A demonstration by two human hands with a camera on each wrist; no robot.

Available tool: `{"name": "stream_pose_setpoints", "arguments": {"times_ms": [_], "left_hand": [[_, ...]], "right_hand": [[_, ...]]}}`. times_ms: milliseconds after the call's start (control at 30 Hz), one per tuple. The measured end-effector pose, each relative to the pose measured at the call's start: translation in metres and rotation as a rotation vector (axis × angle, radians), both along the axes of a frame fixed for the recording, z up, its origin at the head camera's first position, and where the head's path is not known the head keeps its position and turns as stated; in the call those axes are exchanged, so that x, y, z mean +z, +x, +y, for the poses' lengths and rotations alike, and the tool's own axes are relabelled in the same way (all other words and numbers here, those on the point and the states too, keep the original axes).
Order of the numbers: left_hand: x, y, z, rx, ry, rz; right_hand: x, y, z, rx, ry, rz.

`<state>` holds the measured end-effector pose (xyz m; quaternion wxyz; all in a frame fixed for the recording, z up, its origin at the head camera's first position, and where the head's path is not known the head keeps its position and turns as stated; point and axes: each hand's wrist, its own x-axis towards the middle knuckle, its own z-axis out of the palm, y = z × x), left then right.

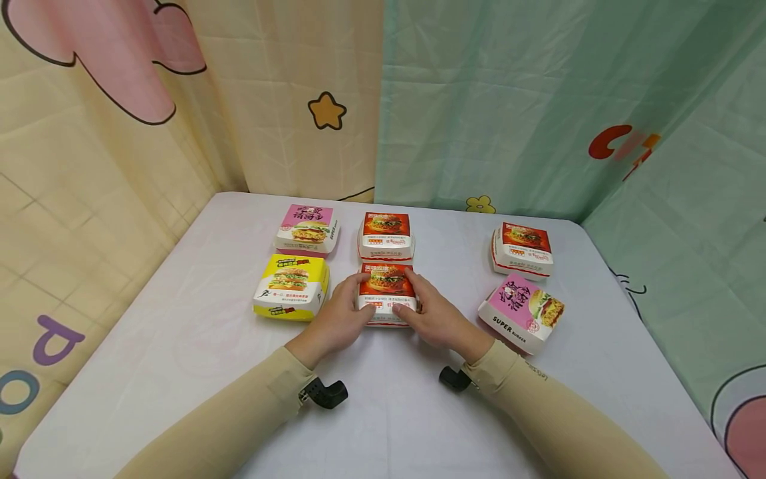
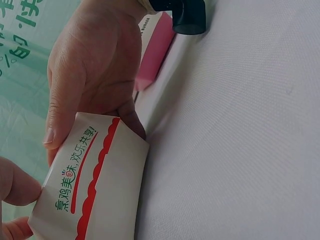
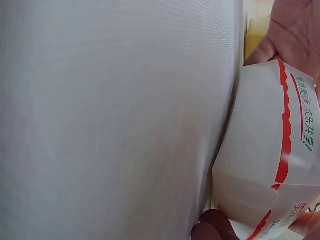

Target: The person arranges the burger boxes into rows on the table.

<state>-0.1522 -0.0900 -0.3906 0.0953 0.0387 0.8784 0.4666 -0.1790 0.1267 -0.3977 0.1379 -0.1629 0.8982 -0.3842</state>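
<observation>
My left hand [image 1: 340, 317] and right hand [image 1: 441, 315] hold a red-and-white burger box [image 1: 386, 283] between them, one at each side. The thumbs lie along its front top edge, with the fingers along the sides. A red scalloped line runs along the box's front wall in the left wrist view, where the right hand [image 2: 95, 70] is at the far end. In the right wrist view the box's lower wall [image 3: 255, 120] is close over the white cloth. Directly behind it in the head view is a second red-and-white burger box [image 1: 385, 236].
Left of the hands are a yellow burger box [image 1: 291, 287] and, behind it, a pink burger box [image 1: 307, 229]. At right, another red-and-white box [image 1: 522, 249] stands behind an angled pink box [image 1: 520, 313]. Curtains [image 1: 479, 100] surround the white-covered table [image 1: 383, 412].
</observation>
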Motion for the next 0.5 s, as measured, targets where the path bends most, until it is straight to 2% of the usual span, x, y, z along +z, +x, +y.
{"name": "stream_pose_setpoints", "arguments": {"times_ms": [500], "left_hand": [[-0.0015,-0.002,0.0004,0.008,0.005,-0.013]], "right_hand": [[0.0014,0.0006,-0.0004,-0.007,-0.012,-0.008]]}}
